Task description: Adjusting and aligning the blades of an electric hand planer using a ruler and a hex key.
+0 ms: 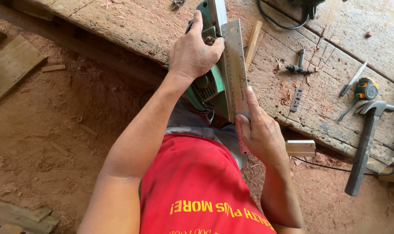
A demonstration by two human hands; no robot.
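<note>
Green power tool rests on edge at the worn desk rim, left hand clamped over its body. Right hand pinches a steel ruler against the tool's base. Risks, as judged: the ruler skews under a one-ended grip; the tool tips off the edge; its trailing cord snags.

A rough, worn wooden counter bore a steel claw hammer, a yellow tape measure, a thin wood strip and sawdust

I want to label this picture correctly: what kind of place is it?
Probably a rough woodworking shop. A worn plank bench holds a hammer and tape measure, sawdust covers the ground, and both hands set a steel ruler against a green power tool.
</note>
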